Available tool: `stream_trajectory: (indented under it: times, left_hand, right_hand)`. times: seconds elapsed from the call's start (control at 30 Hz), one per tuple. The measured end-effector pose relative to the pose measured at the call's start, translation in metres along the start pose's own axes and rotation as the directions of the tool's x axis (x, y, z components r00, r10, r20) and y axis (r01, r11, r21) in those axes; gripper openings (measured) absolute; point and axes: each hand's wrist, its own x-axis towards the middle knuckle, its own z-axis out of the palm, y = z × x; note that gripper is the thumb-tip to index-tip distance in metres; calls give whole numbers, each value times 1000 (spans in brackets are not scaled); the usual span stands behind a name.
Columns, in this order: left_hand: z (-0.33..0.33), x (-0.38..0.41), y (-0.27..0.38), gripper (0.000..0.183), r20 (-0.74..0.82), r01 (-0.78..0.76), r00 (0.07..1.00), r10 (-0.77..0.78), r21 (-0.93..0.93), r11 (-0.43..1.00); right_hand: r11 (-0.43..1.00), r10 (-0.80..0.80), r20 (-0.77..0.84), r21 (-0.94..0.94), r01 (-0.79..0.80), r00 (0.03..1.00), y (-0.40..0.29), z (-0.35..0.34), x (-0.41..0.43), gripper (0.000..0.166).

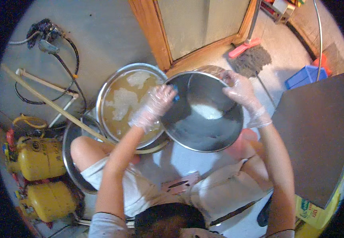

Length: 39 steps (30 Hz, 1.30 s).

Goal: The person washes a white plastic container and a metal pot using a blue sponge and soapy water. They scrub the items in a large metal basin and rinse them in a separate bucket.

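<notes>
My right hand [240, 89], in a clear plastic glove, grips the far right rim of a deep stainless steel pot [204, 131]. The pot is tilted so that its wide mouth faces me. At its left rim is my left hand [160, 99], gloved the same way, with its fingers closed around a small blue scrubber or cloth [176, 92], mostly hidden by the hand. Below and left of that hand stands a round metal basin [98, 104] of murky brownish water with patches of pale foam. The pot's right edge overlaps my right leg, and its outer wall is mostly hidden.
A pale hose or pole [55, 107] slants down to the basin. Another metal tub [67, 160] stands beside my left knee. Two yellow tanks [42, 157] lie at left. A mop [249, 59], a blue plastic basket [304, 77] and a dark board [315, 131] are at right.
</notes>
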Motion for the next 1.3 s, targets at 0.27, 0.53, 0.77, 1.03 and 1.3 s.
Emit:
stream_trajectory:
  times: [0.27, 0.53, 0.77, 1.03, 1.3]
  left_hand:
    - [-53, 121, 44, 62, -333, -159, 941, 50, -311, 937]
    - [-57, 141, 41, 27, 40, 26, 999, -11, -411, 911]
    - [-25, 83, -8, 15, 224, 458, 885, -409, -254, 852]
    - [21, -34, 31, 37, 543, 915, 401, -737, -283, 289]
    - [55, -62, 121, 12, 719, 258, 459, -522, -670, -696]
  right_hand:
    - [995, 102, 16, 13, -102, 995, -13, -5, 0, 37]
    - [987, 145, -20, 67, -143, 989, 1, -7, 0, 34]
    - [974, 218, -54, 69, -214, 974, 11, -7, -1, 33]
    - [957, 248, -49, 168, -237, 967, 18, 2, 1, 37]
    - [942, 250, -51, 242, -231, 967, 69, 1, 6, 37]
